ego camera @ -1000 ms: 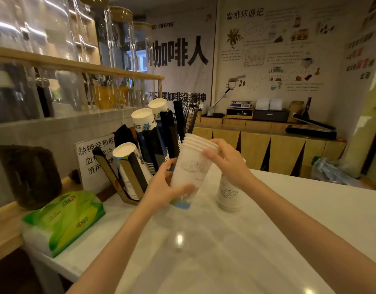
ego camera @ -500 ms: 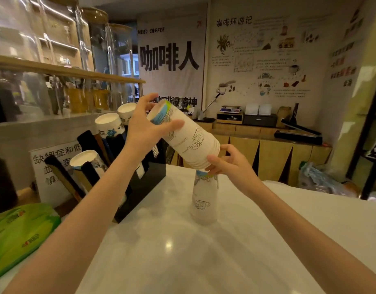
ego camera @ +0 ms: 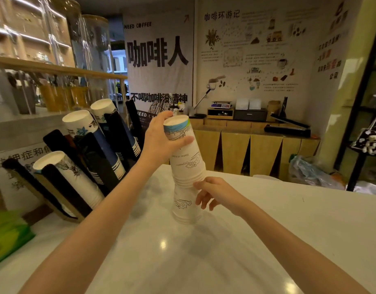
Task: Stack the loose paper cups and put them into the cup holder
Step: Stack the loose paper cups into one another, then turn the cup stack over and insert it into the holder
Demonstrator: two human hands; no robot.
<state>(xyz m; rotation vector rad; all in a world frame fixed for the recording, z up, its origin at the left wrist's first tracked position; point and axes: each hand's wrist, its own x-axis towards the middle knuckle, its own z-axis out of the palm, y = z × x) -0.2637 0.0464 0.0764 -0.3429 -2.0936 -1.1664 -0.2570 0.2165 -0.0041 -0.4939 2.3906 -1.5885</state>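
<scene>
My left hand (ego camera: 161, 139) grips the bottom end of an upside-down stack of white paper cups (ego camera: 186, 158), which sits slipped over a second upside-down stack (ego camera: 184, 206) standing on the white counter (ego camera: 225, 251). My right hand (ego camera: 212, 193) touches the rims of the upper stack with fingertips, fingers loosely spread. The black slanted cup holder (ego camera: 93, 158) stands left of the cups, with three tilted cup stacks in its slots, white bases showing.
A green tissue pack (ego camera: 6, 236) lies at the counter's left edge. A white sign (ego camera: 19, 158) stands behind the holder. Glass shelving with jars fills the left. A wooden cabinet (ego camera: 257, 149) and a plastic bag (ego camera: 308, 170) are beyond the counter.
The stack in my left hand has swung from tilted to near upright and come down over the standing stack. My right hand slid down to the rims.
</scene>
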